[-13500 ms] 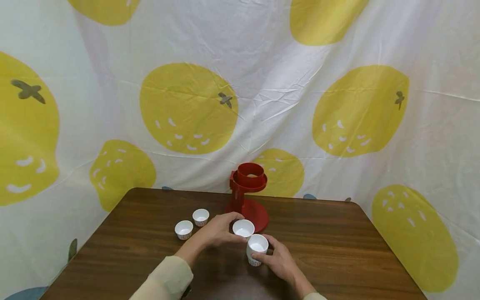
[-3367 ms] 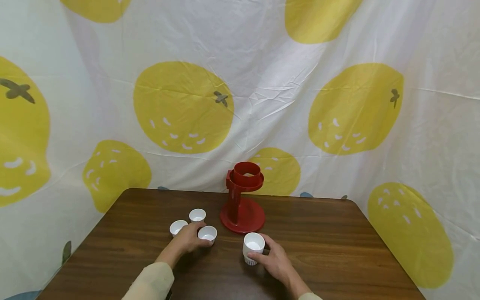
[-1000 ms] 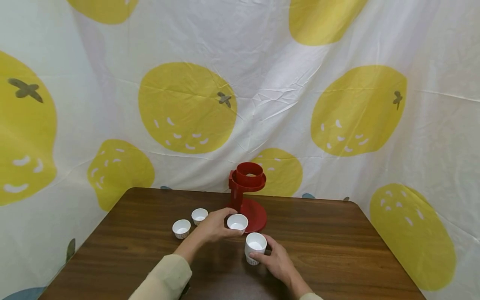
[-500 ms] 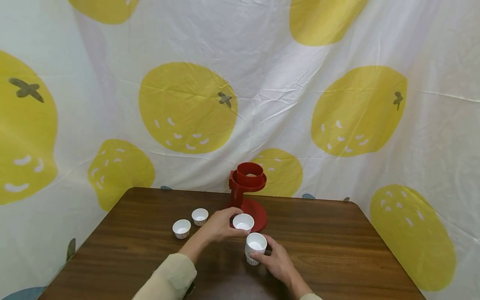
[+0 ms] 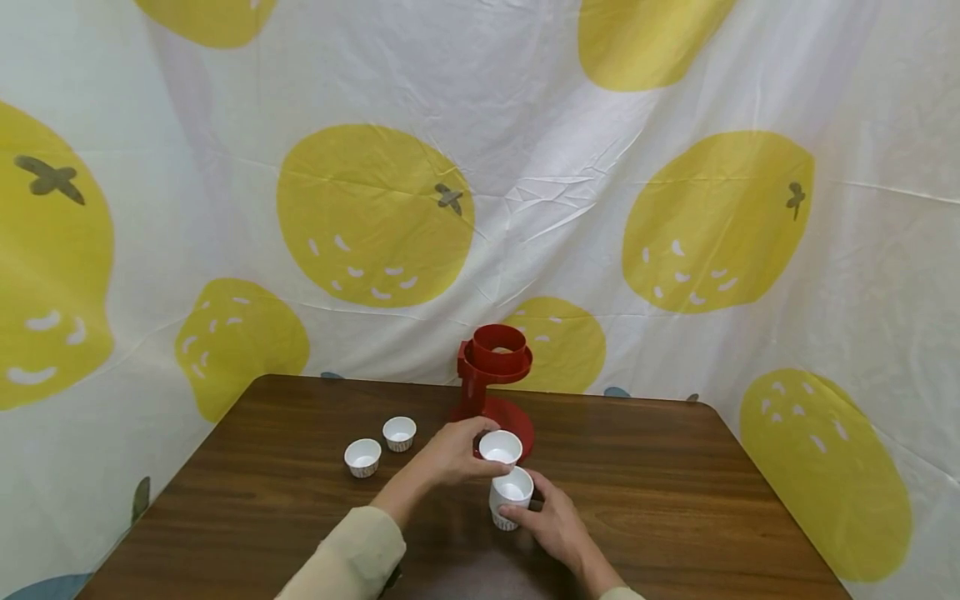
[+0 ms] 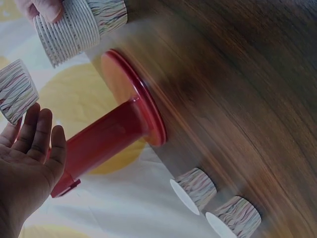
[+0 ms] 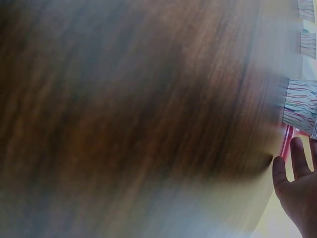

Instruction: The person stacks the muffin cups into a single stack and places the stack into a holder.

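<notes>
My left hand (image 5: 450,457) pinches a single white paper baking cup (image 5: 501,448) between thumb and fingers, mouth up. In the left wrist view that cup (image 6: 18,91) shows coloured wavy lines on its side. It is close behind the rim of an upright stack of nested baking cups (image 5: 504,510), overlapping it in the head view. Around the stack curls my right hand (image 5: 555,521), thumb in front. The left wrist view shows the stack's many layered rims (image 6: 69,34). Only part of the right hand (image 7: 299,186) appears in its own wrist view, beside the patterned lowest cup (image 7: 299,101).
Two single baking cups, one nearer (image 5: 363,457) and one farther (image 5: 399,433), stand on the brown wooden table (image 5: 645,483) to the left. A red stand (image 5: 474,392) with a ring-shaped top and round base is behind the hands. A lemon-print cloth (image 5: 540,242) hangs beyond.
Since 3.4 seconds ago, my left hand has carried a cup rightward from beside the two single cups. Over the last second it moved further right, close to the stack. My right hand has stayed on the stack.
</notes>
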{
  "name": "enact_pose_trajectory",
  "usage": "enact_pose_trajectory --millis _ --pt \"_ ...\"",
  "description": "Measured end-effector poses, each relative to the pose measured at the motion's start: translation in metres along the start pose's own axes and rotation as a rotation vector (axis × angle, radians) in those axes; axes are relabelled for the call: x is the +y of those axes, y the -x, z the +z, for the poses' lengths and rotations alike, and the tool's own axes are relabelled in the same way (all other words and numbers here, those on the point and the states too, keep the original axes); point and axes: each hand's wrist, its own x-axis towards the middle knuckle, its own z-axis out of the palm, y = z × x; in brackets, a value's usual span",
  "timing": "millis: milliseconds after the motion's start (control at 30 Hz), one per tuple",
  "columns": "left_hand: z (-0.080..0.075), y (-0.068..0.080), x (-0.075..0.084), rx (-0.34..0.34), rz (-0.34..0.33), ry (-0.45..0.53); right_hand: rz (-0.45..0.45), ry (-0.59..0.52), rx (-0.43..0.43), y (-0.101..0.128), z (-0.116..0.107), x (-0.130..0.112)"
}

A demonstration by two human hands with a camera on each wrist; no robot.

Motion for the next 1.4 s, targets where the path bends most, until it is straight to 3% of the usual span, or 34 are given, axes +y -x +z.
enact_pose_trajectory --millis 667,1400 --pt "0.019 -0.005 0.002 -0.022 0.013 0.025 -0.015 0.019 -0.004 0.000 -0.001 0.002" --pt "0.028 -0.005 0.000 -0.046 0.010 0.004 -0.004 0.026 0.005 0.000 -0.001 0.001"
